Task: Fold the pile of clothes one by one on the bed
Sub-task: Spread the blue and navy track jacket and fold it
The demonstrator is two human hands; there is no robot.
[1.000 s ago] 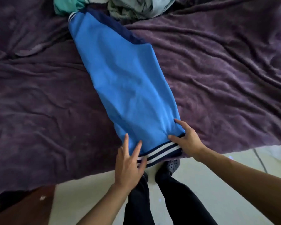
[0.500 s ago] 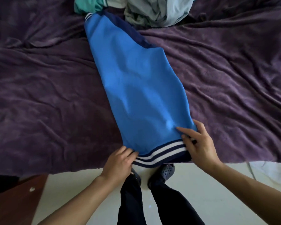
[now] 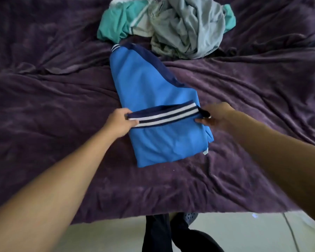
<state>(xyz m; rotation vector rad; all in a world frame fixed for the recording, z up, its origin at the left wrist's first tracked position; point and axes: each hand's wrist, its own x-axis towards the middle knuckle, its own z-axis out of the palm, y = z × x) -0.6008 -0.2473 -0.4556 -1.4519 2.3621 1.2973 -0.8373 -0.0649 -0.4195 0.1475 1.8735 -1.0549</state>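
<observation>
A blue garment with a navy panel and a navy-and-white striped hem lies on the purple bed cover. Its near part is doubled over, and the striped hem now runs across the garment's middle. My left hand pinches the hem's left end. My right hand grips the hem's right end, partly blurred. Beyond the garment sits a crumpled pile of clothes in grey, white and teal.
The bed's near edge runs across the bottom, with pale floor below it. My dark trouser legs and a shoe stand at that edge. The cover is wrinkled on both sides of the garment.
Both hands took hold of the striped hem at the bed's edge and carried it away from me, doubling the garment's lower part over itself. The view shifted further onto the bed.
</observation>
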